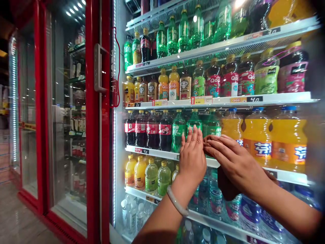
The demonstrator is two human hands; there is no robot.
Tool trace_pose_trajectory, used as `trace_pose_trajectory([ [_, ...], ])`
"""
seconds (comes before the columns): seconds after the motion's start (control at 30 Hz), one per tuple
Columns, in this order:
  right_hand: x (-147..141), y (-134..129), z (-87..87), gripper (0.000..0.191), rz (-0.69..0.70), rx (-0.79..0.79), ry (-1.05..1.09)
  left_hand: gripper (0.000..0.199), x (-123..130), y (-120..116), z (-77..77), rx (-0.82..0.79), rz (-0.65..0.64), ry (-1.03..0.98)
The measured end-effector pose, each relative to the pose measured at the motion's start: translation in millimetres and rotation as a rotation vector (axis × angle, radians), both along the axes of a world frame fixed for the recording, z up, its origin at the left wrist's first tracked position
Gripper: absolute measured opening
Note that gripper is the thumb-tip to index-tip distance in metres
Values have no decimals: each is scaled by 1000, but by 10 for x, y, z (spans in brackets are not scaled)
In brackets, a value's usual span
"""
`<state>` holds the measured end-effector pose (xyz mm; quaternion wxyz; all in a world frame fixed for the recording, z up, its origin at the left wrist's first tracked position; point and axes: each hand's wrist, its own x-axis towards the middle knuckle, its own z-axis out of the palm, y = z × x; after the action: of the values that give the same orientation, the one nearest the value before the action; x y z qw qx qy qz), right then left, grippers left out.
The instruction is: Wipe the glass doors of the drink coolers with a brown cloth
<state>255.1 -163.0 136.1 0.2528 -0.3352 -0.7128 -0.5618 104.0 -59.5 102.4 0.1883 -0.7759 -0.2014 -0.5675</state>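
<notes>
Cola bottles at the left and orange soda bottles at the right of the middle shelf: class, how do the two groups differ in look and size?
The cola bottles hold a dark drink; the orange soda bottles hold a bright orange one. The cola bottles have red labels, the orange soda bottles orange ones. The cola bottles look narrower; the orange soda bottles look wider. Both groups stand upright.
</notes>
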Motion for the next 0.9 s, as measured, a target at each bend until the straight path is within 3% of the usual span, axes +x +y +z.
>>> trace_pose_trajectory([
  [0.1,-54,80,189,34,-24,63,31,70,-20,18,43,21,4,4],
  [0.2,-158,135,370,32,-83,105,107,65,-42,53,180,8,6,-61],
  [0.3,-213,69,288,31,-116,81,110,63,-93,88,272,18,-20,-57],
  [0.4,-182,-13,177,33,-103,48,54,66,-148,124,258,24,-45,-7],
  [0.6,-192,79,396,29,-88,71,120,72,-135,211,204,72,-50,-12],
  [0.8,-180,29,219,29,-45,16,49,74,-79,272,155,137,-32,-15],
  [0.9,-170,96,321,25,-68,58,23,74,-65,283,125,147,-28,-32],
])
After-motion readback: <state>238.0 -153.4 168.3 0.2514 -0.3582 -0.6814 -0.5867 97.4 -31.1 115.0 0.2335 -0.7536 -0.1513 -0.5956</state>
